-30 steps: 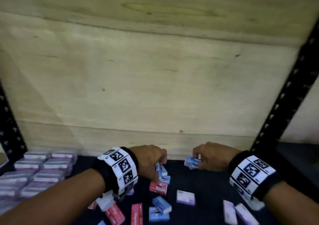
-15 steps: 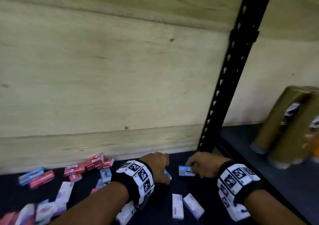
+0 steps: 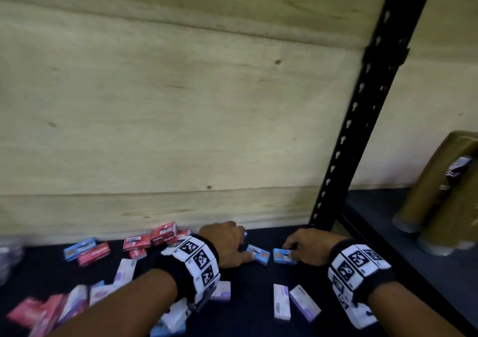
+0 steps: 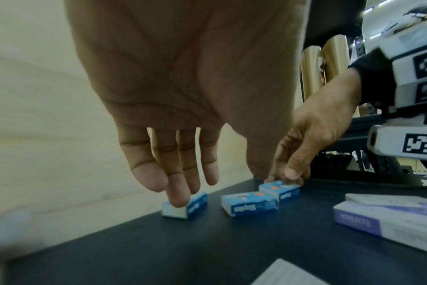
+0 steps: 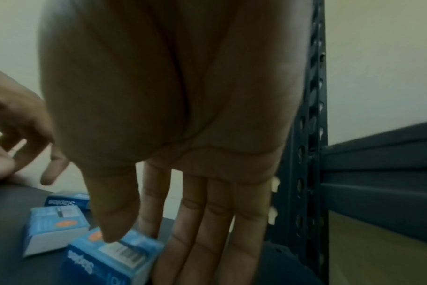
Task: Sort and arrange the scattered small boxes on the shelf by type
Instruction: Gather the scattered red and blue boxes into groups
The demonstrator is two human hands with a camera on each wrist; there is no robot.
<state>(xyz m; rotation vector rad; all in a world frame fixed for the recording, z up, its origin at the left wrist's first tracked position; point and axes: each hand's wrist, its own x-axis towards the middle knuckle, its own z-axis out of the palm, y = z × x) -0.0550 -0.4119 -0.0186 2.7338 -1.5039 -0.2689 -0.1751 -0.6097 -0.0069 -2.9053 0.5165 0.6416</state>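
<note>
Three small blue staples boxes lie in a row on the dark shelf (image 4: 207,250) near the back wall. My left hand (image 3: 227,243) hangs over the leftmost blue box (image 4: 185,206), fingers straight, one fingertip (image 4: 178,200) touching its top. The middle blue box (image 4: 249,204) (image 3: 258,254) lies free. My right hand (image 3: 305,248) pinches the right blue box (image 3: 283,255) (image 5: 112,254) between thumb (image 5: 110,231) and fingers as it sits on the shelf. Red boxes (image 3: 155,238) lie scattered to the left, with lavender boxes (image 3: 280,300) nearer me.
A wooden back panel (image 3: 181,104) closes the shelf behind. A black perforated upright (image 3: 362,130) stands just right of my right hand. Beyond it, brown cylinders (image 3: 439,194) stand on the neighbouring shelf. More red, blue and lavender boxes (image 3: 51,311) lie at the lower left.
Both hands have moved right along the shelf toward the black upright. The blue box in my right hand now sits on the shelf beside the others.
</note>
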